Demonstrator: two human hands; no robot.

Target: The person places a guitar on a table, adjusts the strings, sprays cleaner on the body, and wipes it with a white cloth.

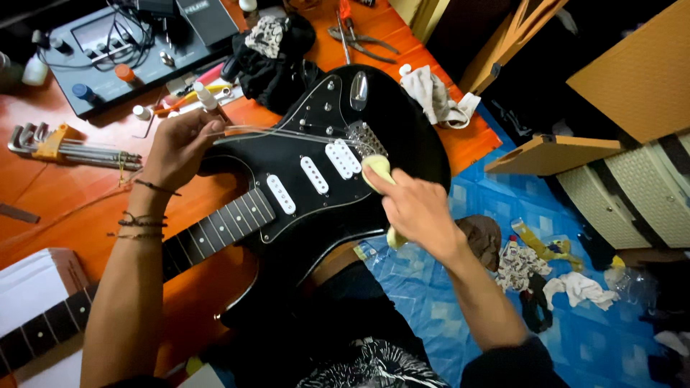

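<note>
Head view: black guitar [402,136] lies across lap and orange table [65,194], long axis running lower-left to upper-right. Left hand [176,147] pinches loose strings [287,134], lifted off body toward bridge [365,138]. Right hand [417,208] (nearer bridge) grips yellow cloth [377,171] beside 3 white pickups [315,174]

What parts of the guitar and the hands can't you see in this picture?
Head view only:
- Guitar: the far end of its neck is cut off by the picture's left edge.
- Yellow cloth: mostly hidden under the right hand.
- Loose strings: where they end inside the left hand is hidden by the fingers.
- Grey pedal unit: knobs too small and dark to tell apart.
</note>
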